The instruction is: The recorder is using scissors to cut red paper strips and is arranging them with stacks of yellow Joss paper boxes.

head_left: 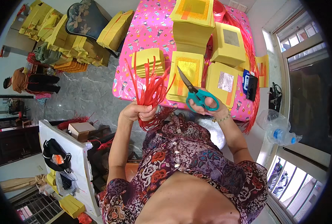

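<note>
My left hand [140, 112] is closed round a bunch of red plastic ribbons [151, 89], whose loose ends fan upward and hang below the fist. In my right hand [214, 106] is a pair of scissors [196, 95] with teal handles, the dark blades pointing up and to the left, close together. The blade tips are apart from the ribbons. Just beyond my hands stand a short stack of yellow paper [148, 61] and a yellow paper stack with an orange printed top [187, 71]. Another yellow stack with a silver square [224, 81] is behind the right hand.
A pink patterned cloth covers the table [143, 30]. Taller yellow stacks [194, 33] rise at its far side, and long red ribbons [251, 74] trail over its right edge. A black phone [252, 88] lies near there. A white table [67, 164] is at left; another person [30, 81] is farther off.
</note>
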{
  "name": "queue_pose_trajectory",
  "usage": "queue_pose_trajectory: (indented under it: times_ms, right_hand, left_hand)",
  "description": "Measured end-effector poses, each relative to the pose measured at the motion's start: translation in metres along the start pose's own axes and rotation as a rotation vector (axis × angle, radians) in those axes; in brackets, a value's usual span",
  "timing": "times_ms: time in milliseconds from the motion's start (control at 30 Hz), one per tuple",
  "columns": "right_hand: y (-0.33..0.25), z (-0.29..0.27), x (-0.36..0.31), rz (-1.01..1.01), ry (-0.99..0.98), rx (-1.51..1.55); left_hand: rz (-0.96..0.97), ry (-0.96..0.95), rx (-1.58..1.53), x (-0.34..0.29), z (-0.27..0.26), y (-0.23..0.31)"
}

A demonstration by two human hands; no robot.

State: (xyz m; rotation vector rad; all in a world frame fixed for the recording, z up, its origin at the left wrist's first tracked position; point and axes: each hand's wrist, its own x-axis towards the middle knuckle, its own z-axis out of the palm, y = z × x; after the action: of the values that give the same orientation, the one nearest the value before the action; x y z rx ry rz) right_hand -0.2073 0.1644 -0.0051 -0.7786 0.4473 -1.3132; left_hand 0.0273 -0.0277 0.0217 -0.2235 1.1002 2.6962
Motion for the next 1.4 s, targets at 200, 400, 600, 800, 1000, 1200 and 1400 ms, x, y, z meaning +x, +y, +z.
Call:
queue_pose_trajectory:
  times_ms: [200,400,600,800,1000,1200,1400]
  right_hand:
    - [0.005,0.015,-0.006,0.038,-0.043,-0.009]
    - [0.015,0.005,0.005,0.131,-0.031,-0.111]
    - [0.011,0.01,0.014,0.15,-0.006,-0.115]
    - [0.016,0.006,0.016,0.168,0.012,-0.094]
    - [0.02,0.006,0.018,0.146,-0.027,-0.095]
    - [0.008,0.015,0.031,0.093,-0.015,-0.086]
    - [0.01,0.014,0.033,0.071,0.0,-0.031]
  left_hand:
    - [-0.018,-0.113,-0.198,0.001,-0.009,-0.002]
    - [-0.033,-0.251,-0.256,0.006,-0.014,-0.003]
    - [-0.035,-0.361,-0.384,0.008,-0.019,-0.008]
    - [-0.039,-0.351,-0.412,0.01,-0.018,-0.008]
    - [0.043,-0.43,-0.461,0.013,-0.021,-0.01]
    - [-0.05,-0.443,-0.551,0.023,-0.014,-0.019]
    - [-0.137,-0.393,-0.55,0.027,-0.01,-0.021]
